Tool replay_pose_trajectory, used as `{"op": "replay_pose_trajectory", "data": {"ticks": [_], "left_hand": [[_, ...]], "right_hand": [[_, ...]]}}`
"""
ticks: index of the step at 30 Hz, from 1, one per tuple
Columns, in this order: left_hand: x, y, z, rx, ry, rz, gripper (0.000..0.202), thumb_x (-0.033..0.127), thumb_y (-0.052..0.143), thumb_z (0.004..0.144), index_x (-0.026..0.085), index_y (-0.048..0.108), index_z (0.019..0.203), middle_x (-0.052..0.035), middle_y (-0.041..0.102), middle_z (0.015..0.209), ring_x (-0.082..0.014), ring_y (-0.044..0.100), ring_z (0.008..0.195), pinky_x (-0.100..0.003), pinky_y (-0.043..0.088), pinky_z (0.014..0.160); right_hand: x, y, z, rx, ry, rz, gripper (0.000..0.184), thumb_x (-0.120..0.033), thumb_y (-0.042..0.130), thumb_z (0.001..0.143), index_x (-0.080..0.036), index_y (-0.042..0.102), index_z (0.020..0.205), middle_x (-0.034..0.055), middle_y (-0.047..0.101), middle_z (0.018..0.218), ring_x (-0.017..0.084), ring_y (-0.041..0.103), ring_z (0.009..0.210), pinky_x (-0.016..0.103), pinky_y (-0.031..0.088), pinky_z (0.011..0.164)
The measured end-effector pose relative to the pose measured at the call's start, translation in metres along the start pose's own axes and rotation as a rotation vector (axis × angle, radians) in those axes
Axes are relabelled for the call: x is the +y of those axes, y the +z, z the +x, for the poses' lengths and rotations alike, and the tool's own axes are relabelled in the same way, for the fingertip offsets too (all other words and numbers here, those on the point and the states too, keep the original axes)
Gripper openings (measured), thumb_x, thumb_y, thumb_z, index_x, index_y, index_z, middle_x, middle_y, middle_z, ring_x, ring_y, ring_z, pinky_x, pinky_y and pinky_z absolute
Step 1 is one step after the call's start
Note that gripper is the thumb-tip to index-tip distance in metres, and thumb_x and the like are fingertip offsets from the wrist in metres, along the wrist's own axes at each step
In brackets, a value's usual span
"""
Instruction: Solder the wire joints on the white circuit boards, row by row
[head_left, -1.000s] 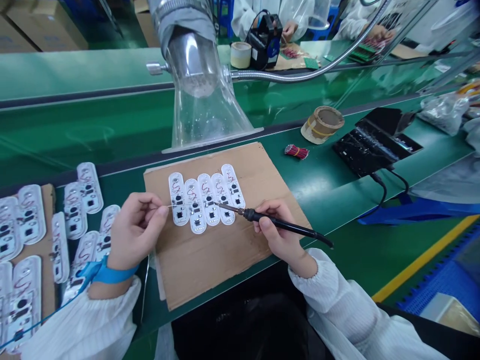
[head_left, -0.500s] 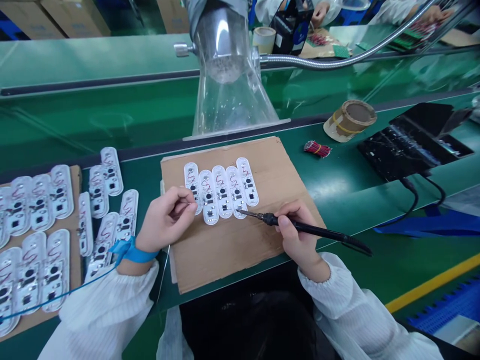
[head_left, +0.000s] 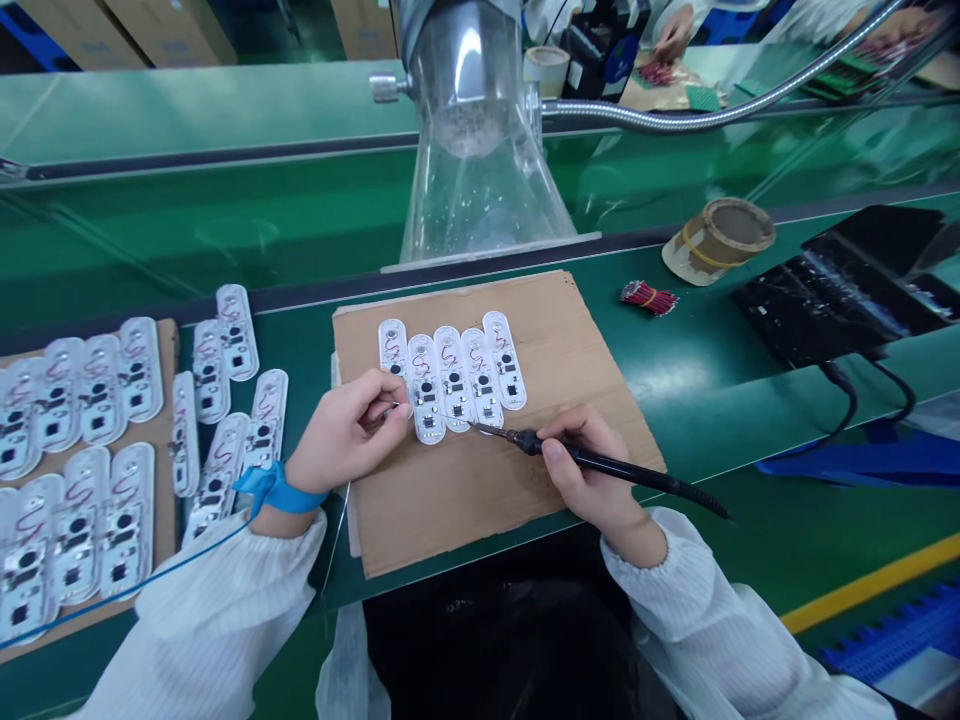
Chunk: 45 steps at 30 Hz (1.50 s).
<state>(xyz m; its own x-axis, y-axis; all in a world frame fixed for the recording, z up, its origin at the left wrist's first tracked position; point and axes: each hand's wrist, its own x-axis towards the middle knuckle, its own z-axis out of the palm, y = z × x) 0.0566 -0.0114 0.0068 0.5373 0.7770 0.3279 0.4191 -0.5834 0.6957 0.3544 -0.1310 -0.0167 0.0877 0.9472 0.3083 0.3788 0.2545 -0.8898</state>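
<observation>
On a long green work bench (head_left: 675, 400), white circuit boards (head_left: 127, 370) lie in rows at the left. Next, the left hand (head_left: 346, 435) curls its fingers shut, pinching a thin wire (head_left: 397, 406) over five boards (head_left: 450, 375) on brown cardboard (head_left: 450, 500). The right hand (head_left: 592, 465) grips a black soldering iron (head_left: 637, 470) like a pen, its tip at one board's edge.

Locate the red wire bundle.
In the head view, the red wire bundle lies on the green workbench, right of the cardboard sheet and just left of the brown tape roll.
</observation>
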Motion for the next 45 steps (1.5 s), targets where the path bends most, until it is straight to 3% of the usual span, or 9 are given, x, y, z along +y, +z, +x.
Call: {"op": "replay_pose_trajectory", "data": {"ticks": [9, 19, 26, 38, 45], "left_hand": [[0.0, -0.002, 0.0, -0.003, -0.034, -0.038, 0.008, 0.022, 0.062, 0.1, 0.022, 0.062, 0.091, 0.0084, 0.041, 0.065, -0.011, 0.041, 0.054, -0.025, 0.036, 0.055], [0.001, -0.002, 0.001, -0.014, -0.014, -0.024, 0.008, 0.021, 0.062, 0.099, 0.022, 0.064, 0.092, 0.0083, 0.042, 0.066, -0.0109, 0.042, 0.054, -0.025, 0.036, 0.054], [0.01, 0.007, 0.001, -0.025, 0.017, -0.034, 0.008, 0.02, 0.062, 0.101, 0.023, 0.063, 0.093, 0.008, 0.042, 0.066, -0.0114, 0.044, 0.055, -0.025, 0.038, 0.056], [0.014, 0.016, 0.0, -0.05, 0.076, 0.001, 0.01, 0.015, 0.062, 0.103, 0.023, 0.062, 0.097, 0.0088, 0.044, 0.069, -0.01, 0.046, 0.055, -0.022, 0.04, 0.055], [0.015, 0.016, 0.0, -0.054, 0.103, -0.004, 0.01, 0.014, 0.063, 0.103, 0.023, 0.062, 0.1, 0.0102, 0.043, 0.068, -0.009, 0.046, 0.054, -0.021, 0.04, 0.056]], "right_hand": [[0.001, 0.003, 0.0, 0.143, 0.012, 0.1, 0.022, -0.045, 0.07, 0.111, -0.025, 0.067, 0.1, 0.0008, 0.071, 0.083, 0.015, 0.059, 0.06, 0.029, 0.051, 0.057], [-0.001, 0.001, 0.0, 0.079, 0.0, 0.069, 0.017, -0.038, 0.071, 0.109, -0.025, 0.067, 0.099, -0.0006, 0.07, 0.079, 0.015, 0.059, 0.059, 0.028, 0.047, 0.054], [0.005, -0.004, -0.011, 0.239, -0.042, 0.029, 0.016, -0.037, 0.07, 0.109, -0.026, 0.068, 0.097, 0.0004, 0.066, 0.078, 0.018, 0.059, 0.062, 0.032, 0.049, 0.057], [0.005, -0.011, -0.021, 0.102, -0.033, 0.036, 0.005, -0.03, 0.07, 0.109, -0.027, 0.068, 0.104, 0.0007, 0.069, 0.084, 0.019, 0.063, 0.07, 0.033, 0.051, 0.064], [0.004, -0.011, -0.022, 0.107, -0.042, 0.018, 0.005, -0.03, 0.069, 0.109, -0.027, 0.068, 0.105, 0.0006, 0.068, 0.083, 0.019, 0.063, 0.069, 0.032, 0.05, 0.062]]}}
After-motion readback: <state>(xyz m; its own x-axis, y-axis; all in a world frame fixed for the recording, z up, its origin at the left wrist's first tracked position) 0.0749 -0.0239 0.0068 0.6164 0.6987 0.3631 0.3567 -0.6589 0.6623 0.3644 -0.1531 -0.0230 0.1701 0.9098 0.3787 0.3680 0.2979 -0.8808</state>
